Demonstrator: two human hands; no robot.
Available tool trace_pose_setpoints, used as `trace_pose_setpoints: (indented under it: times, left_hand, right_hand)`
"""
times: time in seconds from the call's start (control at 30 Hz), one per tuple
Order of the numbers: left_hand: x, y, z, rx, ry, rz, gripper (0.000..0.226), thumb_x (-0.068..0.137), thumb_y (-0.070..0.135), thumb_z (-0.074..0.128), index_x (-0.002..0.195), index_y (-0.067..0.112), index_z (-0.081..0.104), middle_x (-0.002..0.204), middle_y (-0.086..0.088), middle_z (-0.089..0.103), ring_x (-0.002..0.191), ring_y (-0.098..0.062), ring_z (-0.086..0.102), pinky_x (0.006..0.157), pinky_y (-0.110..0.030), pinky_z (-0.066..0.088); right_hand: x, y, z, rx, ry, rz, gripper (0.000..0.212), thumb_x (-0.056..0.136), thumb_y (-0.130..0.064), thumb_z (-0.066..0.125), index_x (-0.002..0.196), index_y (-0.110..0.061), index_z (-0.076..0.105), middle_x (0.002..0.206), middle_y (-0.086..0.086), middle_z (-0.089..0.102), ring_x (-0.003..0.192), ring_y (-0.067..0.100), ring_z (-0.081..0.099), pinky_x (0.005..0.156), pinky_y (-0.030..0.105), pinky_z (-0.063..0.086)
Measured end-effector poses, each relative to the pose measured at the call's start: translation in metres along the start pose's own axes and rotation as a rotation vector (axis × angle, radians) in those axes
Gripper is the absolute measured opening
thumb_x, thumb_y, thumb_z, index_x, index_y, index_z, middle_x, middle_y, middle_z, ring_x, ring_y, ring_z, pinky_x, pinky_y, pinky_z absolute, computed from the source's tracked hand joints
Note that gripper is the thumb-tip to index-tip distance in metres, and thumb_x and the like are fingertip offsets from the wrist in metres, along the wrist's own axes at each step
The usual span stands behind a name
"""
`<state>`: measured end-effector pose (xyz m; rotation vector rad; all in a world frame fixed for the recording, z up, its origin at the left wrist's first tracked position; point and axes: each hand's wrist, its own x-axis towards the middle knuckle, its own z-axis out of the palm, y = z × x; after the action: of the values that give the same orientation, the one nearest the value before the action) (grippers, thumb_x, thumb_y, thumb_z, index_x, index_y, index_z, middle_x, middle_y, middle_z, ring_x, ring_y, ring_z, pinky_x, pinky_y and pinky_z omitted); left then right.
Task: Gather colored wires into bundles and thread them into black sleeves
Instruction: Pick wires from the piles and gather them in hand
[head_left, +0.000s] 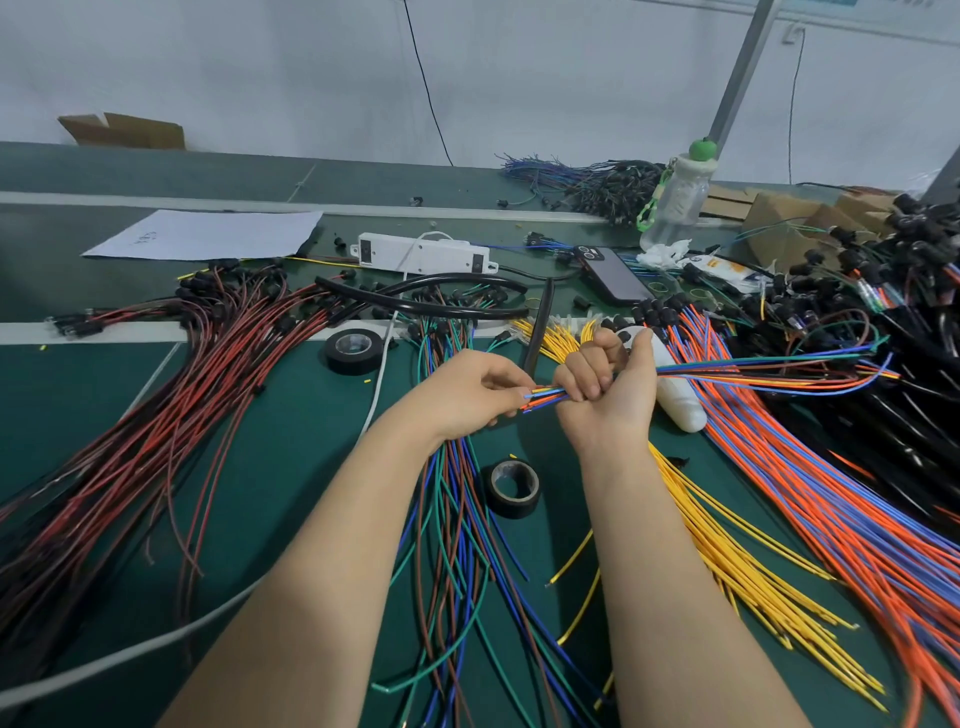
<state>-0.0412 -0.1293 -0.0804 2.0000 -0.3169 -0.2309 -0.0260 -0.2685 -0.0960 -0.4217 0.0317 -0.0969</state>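
A bundle of colored wires (753, 370), blue, orange, green and yellow, runs from the right toward the middle of the green table. My right hand (605, 387) grips the bundle near its free ends, fingers curled round it. My left hand (480, 392) pinches the wire tips (543, 397) that stick out of the right fist. Long black sleeves (431, 296) lie curved on the table behind the hands, and a shorter black sleeve (537, 332) stands up just behind my left hand.
Red and brown wires (156, 426) fan out at left, blue-green ones (457, 519) under my arms, yellow (743, 566) and orange-blue wires (841, 493) at right. Two black tape rolls (514, 488), a white bottle (675, 395), a phone (613, 275) and a power strip (423, 253) lie around.
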Motion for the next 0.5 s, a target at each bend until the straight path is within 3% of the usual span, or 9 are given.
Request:
trace_pose_setpoints:
  times: [0.2, 0.3, 0.4, 0.5]
  left_hand:
    - [0.0018, -0.0029, -0.0014, 0.031, 0.023, 0.055, 0.019, 0.090, 0.016, 0.061, 0.077, 0.029, 0.065, 0.076, 0.000, 0.067, 0.070, -0.009, 0.057, 0.065, -0.024, 0.044]
    - [0.0031, -0.0037, -0.0014, 0.016, 0.028, 0.112, 0.017, 0.089, 0.015, 0.063, 0.080, 0.030, 0.065, 0.075, 0.010, 0.064, 0.065, 0.003, 0.055, 0.067, -0.017, 0.041]
    - [0.0028, -0.0030, -0.0015, -0.001, 0.018, 0.139, 0.019, 0.090, 0.013, 0.062, 0.086, 0.032, 0.066, 0.080, 0.011, 0.065, 0.069, 0.004, 0.057, 0.069, -0.013, 0.042]
    - [0.0022, -0.0016, -0.0011, -0.007, 0.029, 0.154, 0.023, 0.089, 0.011, 0.061, 0.081, 0.031, 0.067, 0.074, 0.013, 0.066, 0.065, 0.006, 0.057, 0.063, -0.010, 0.042]
  right_hand:
    - [-0.0002, -0.0007, 0.0002, -0.005, -0.005, 0.013, 0.056, 0.101, -0.050, 0.030, 0.065, -0.010, 0.048, 0.036, -0.007, 0.022, 0.028, 0.005, 0.018, 0.032, 0.017, 0.014]
    - [-0.0002, -0.0015, -0.0002, 0.010, -0.005, 0.030, 0.055, 0.100, -0.051, 0.029, 0.067, -0.010, 0.047, 0.036, -0.007, 0.022, 0.028, 0.005, 0.018, 0.033, 0.017, 0.013]
    - [-0.0004, -0.0022, -0.0004, 0.045, -0.005, 0.049, 0.055, 0.100, -0.051, 0.028, 0.068, -0.011, 0.047, 0.035, -0.007, 0.023, 0.028, 0.005, 0.019, 0.032, 0.017, 0.014]
    - [-0.0005, -0.0023, -0.0006, 0.074, 0.002, 0.063, 0.055, 0.100, -0.050, 0.030, 0.067, -0.011, 0.048, 0.036, -0.007, 0.023, 0.028, 0.005, 0.019, 0.032, 0.017, 0.013]
